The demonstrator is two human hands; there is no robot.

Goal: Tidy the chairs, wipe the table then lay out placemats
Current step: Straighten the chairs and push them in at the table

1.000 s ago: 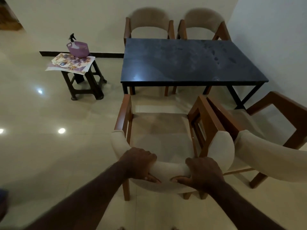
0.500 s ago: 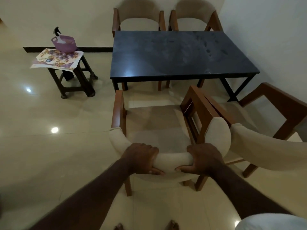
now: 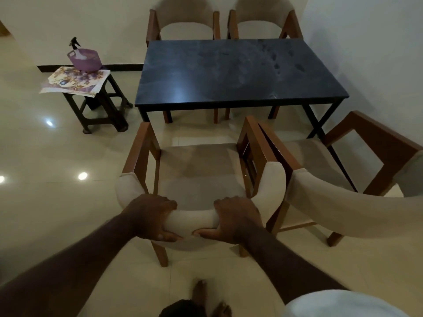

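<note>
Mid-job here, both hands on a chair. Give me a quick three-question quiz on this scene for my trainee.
1. True or false: the left hand and the right hand both grip the padded backrest of the near chair.
2. Count: how many chairs are in view around the table?
3. Choose: the placemats lie (A) on the table, (B) on the stool, under the purple basket, (C) on a chair seat.

Key: 1 true. 2 four: the near chair, the neighbouring chair and two far chairs. 3 B.
</note>
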